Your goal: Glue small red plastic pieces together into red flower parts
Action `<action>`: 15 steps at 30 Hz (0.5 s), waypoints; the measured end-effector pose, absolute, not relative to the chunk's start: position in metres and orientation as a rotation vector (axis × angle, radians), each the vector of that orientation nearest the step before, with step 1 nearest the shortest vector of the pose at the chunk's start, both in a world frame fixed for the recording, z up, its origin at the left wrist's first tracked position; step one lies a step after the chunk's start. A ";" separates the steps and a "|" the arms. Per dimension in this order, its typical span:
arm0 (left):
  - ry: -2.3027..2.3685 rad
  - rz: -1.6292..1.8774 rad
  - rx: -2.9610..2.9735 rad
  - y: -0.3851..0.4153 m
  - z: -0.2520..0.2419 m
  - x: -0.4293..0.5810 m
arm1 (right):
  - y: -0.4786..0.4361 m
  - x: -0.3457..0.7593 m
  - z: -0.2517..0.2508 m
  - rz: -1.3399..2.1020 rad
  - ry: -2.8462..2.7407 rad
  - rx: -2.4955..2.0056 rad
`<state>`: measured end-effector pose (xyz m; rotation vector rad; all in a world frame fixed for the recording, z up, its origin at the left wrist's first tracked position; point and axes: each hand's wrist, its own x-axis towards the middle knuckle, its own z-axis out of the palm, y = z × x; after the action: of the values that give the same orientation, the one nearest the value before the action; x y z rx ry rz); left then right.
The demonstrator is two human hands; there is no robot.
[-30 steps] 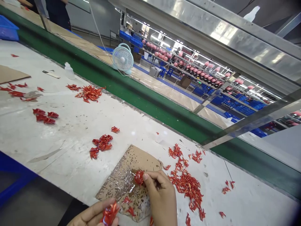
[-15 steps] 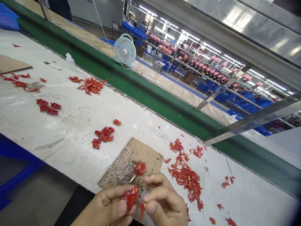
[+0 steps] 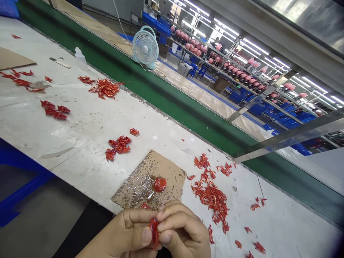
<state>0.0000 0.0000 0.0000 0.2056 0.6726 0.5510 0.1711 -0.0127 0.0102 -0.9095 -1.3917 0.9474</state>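
My left hand (image 3: 126,231) pinches a small glossy red piece (image 3: 154,232) with a bluish edge between thumb and fingers. My right hand (image 3: 182,227) is closed against the same piece, its fingertips pressing on the right side; anything else in that pinch is hidden. Beyond the hands lies a brown cardboard square (image 3: 172,172) spotted with wet, shiny drops. On it sit a round red blob (image 3: 160,184) and, near my fingers, a small red bit (image 3: 145,205). Right of the cardboard spreads a heap of small, pointed red pieces (image 3: 212,199).
Clustered red pieces (image 3: 120,144) and another pile (image 3: 106,88) lie leftward on the white table (image 3: 88,150). A white squeeze bottle (image 3: 80,60) stands near the green belt (image 3: 172,105). Past the belt is a light-blue fan (image 3: 145,47). A metal post (image 3: 290,134) slants at right.
My right hand has moved left and brought its small red piece up against the one in my left hand. The view has tilted slightly, shifting the table upward.
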 end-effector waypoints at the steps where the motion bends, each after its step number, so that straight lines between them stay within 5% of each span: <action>1: 0.669 0.541 0.213 0.000 0.000 0.000 | -0.013 0.170 0.010 0.943 -1.395 -0.914; 15: 0.608 0.488 0.369 0.003 -0.009 -0.004 | -0.038 0.153 -0.027 0.911 -1.260 -1.060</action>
<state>-0.0039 0.0027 -0.0094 0.3686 0.6081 0.4882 0.1527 -0.0382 -0.0272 -1.0596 -1.2603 0.9111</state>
